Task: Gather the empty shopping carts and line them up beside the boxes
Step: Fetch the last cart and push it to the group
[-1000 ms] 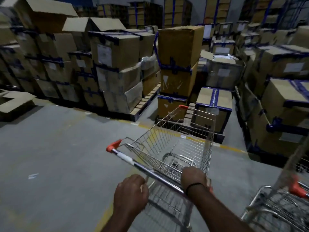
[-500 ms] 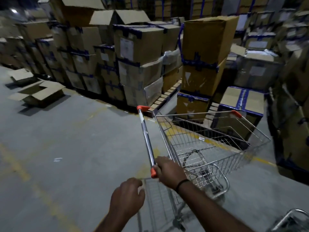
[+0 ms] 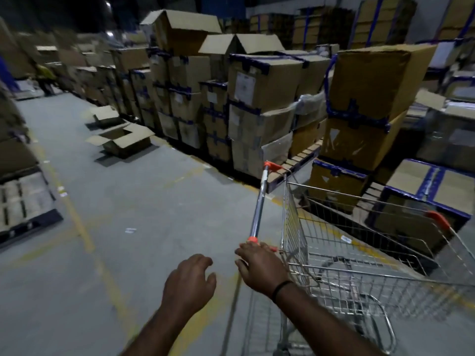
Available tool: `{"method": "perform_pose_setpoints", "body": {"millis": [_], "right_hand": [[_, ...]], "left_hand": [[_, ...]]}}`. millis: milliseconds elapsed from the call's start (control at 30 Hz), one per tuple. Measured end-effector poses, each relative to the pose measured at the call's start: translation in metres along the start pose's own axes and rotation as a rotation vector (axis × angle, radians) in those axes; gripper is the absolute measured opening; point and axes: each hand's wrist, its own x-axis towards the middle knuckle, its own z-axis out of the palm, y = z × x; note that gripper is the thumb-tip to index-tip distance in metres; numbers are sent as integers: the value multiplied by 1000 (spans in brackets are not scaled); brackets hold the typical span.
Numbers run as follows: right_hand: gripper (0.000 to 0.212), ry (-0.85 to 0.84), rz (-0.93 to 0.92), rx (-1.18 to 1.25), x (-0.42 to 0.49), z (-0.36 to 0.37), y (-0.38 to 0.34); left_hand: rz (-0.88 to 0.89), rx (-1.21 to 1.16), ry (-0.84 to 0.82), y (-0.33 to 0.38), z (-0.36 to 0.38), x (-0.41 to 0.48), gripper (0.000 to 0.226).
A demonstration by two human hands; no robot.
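An empty wire shopping cart point(image 3: 365, 255) with a chrome handle point(image 3: 259, 204) and orange end caps stands at the lower right, its basket pointing right along the stacked, blue-taped cardboard boxes point(image 3: 259, 104) on pallets. My right hand point(image 3: 259, 264), with a black band on its wrist, rests on the near end of the handle just below the orange cap, its fingers spread and fairly straight. My left hand point(image 3: 190, 283) hovers left of the cart with loosely curled fingers, holding nothing and touching nothing.
Two open cardboard boxes point(image 3: 120, 140) lie on the grey floor ahead left. A yellow floor line point(image 3: 77, 222) runs up the aisle. A low pallet of goods point(image 3: 23, 196) sits at the left edge. A person point(image 3: 46, 78) stands far back left.
The cart has swung so its basket points right along the boxes. My right hand has loosened from gripping the handle end. The view has turned left; the second cart has left the frame.
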Motion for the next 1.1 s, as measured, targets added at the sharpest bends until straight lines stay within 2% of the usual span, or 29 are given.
{"method": "perform_pose_setpoints", "body": {"millis": [267, 533, 833, 1100], "right_hand": [[43, -67, -135, 71, 19, 1, -79], [53, -169, -321, 65, 5, 11, -204], [59, -233, -644, 115, -36, 32, -395], [63, -410, -1021, 121, -121, 78, -574]], "left_hand": [[-131, 22, 64, -62, -51, -37, 41], [-314, 40, 108, -136, -113, -128, 57], [-600, 106, 184, -232, -178, -291, 64], [-1034, 137, 281, -297, -216, -495, 66]]}}
